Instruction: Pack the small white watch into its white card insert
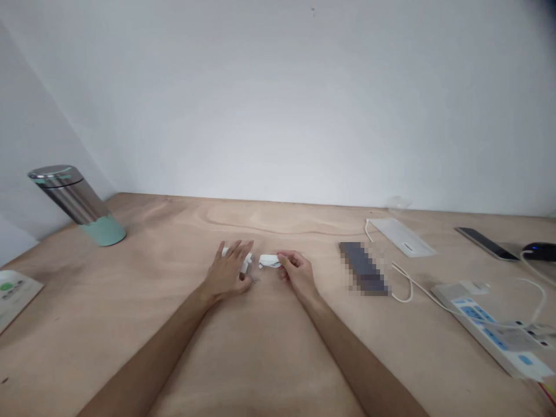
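Observation:
My left hand (228, 272) lies palm down over a white object (246, 263), its fingers stretched and apart. Only the edges of that object show past the fingers, so its kind is hidden. A short thin grey piece (255, 281) pokes out near my left thumb. Just to the right, my right hand (299, 272) is closed in a pinch on the right end of a small, flat white item (270, 261) with a dark line along its lower edge. It is too small and blurred to name. A narrow gap separates the two white things.
A steel and mint-green tumbler (80, 202) stands at left, near a printed packet (17, 295). On the right are a pixelated dark rectangle (364, 268), a white cable (410, 284), a white flat box (402, 236), a dark phone (486, 243), a black mouse-like device (541, 251) and a power strip (490, 333).

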The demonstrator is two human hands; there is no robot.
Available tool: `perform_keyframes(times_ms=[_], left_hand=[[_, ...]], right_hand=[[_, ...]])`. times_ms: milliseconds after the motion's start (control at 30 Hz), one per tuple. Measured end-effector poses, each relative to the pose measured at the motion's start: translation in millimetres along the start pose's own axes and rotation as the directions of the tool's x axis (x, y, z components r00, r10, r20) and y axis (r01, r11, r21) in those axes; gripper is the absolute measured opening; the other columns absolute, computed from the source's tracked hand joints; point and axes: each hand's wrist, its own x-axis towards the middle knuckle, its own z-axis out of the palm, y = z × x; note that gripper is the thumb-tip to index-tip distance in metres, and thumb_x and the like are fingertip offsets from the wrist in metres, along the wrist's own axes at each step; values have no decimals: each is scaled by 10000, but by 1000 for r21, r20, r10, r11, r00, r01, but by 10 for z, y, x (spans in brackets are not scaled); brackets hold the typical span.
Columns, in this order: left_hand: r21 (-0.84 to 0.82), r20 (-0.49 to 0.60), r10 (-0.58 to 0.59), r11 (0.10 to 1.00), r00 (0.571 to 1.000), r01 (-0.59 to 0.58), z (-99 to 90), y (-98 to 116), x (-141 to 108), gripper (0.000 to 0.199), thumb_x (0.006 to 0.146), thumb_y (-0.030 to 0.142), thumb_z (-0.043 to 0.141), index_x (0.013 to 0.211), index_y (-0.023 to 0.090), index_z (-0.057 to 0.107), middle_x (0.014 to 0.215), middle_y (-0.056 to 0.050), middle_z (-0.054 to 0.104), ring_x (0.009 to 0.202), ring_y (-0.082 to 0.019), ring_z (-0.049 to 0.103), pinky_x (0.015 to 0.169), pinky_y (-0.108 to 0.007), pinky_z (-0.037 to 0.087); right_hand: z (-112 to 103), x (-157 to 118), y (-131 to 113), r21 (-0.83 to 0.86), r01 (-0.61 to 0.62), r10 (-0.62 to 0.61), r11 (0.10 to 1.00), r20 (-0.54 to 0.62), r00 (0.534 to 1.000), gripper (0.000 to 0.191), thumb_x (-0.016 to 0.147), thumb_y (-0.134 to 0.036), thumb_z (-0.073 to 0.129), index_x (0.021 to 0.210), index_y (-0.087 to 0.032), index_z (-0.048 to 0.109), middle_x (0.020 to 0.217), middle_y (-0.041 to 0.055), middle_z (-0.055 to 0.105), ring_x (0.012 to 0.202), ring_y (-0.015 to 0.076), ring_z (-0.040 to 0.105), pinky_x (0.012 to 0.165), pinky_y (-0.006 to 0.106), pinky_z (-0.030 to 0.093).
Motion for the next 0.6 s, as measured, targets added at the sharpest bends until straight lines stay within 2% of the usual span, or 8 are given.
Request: perform_keyframes(times_ms=[133,267,433,533,600], left_hand=[[-31,-6,-12,999,1000,11,5,1,11,801,730,337,558,1437,193,212,1318,-139,498,1249,-311,419,1106,-569,70],[-99,-16,-32,995,999,30,6,53,21,809,743,341,564,1440,169,191,1248,-143,529,1191,-305,455,1091,-557,164],[-209,-46,-58,977,997,47,32,135,32,795,754,325,572,1426,137,192,1220,-151,517,1158,-297,462,1055,-511,274],[-242,-67,-104,967,992,85,43,183,39,696,759,343,578,1362,147,290,1213,-140,521,1132,-294,476,1006,-479,341],[-251,-69,-165,957,984,143,47,208,44,543,741,345,595,1220,164,416,1137,-117,564,1059,-286,517,938,-461,393]], right_hand=[[-1,-18,-22,-8,4,-4,1000,57,998,340,708,-454,660,899,-172,667,600,-16,574,416,80,466,374,190,377],[20,-52,-46,-91,52,-39,994,142,989,302,744,-438,624,874,-168,662,582,-24,553,402,72,445,365,187,358],[40,-51,-2,-95,104,-89,990,146,985,376,754,-426,634,1046,-202,557,643,-44,587,364,60,411,327,177,316],[36,-14,60,-85,96,-88,992,97,991,387,730,-453,661,987,-217,492,664,-50,608,348,64,417,309,179,305],[36,5,88,-96,89,-81,991,83,993,369,718,-477,667,897,-214,481,661,-45,615,346,65,423,310,184,307]])
